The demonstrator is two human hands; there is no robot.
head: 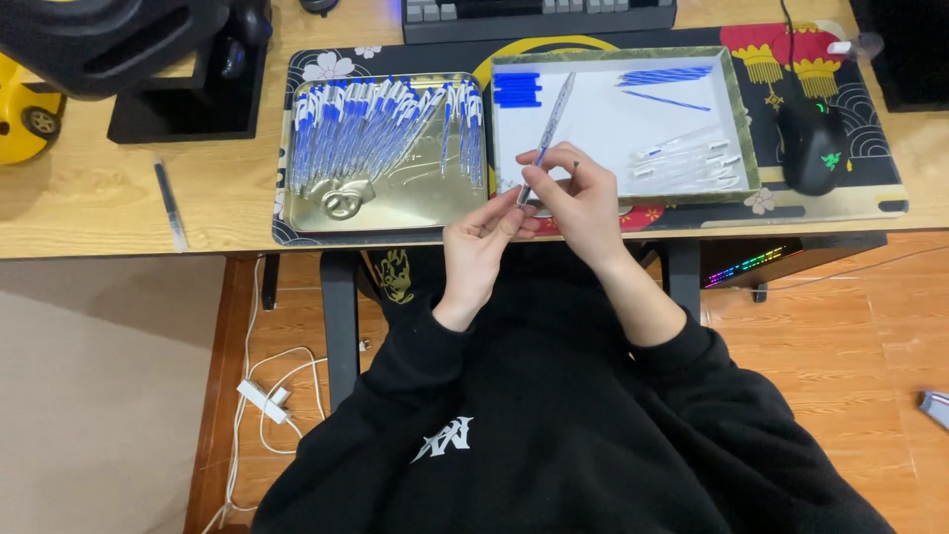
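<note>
My right hand (583, 193) and my left hand (484, 247) meet at the desk's front edge, both pinching the near end of a clear pen (550, 124) with blue ink inside; the pen slants up over the white tray (603, 129). That tray holds blue caps (516, 89) at its far left, blue refills (664, 76) at the far right and clear barrels (692, 163) at the near right. To the left, a gold metal tray (415, 193) carries several finished blue-capped pens (381, 124) fanned across its far half.
Both trays rest on a dark patterned desk mat (870, 198). A black mouse (813, 146) lies right of the white tray, a keyboard (539, 15) behind it. A single pen (170, 205) lies on the wooden desk at left, near a black stand (188, 99).
</note>
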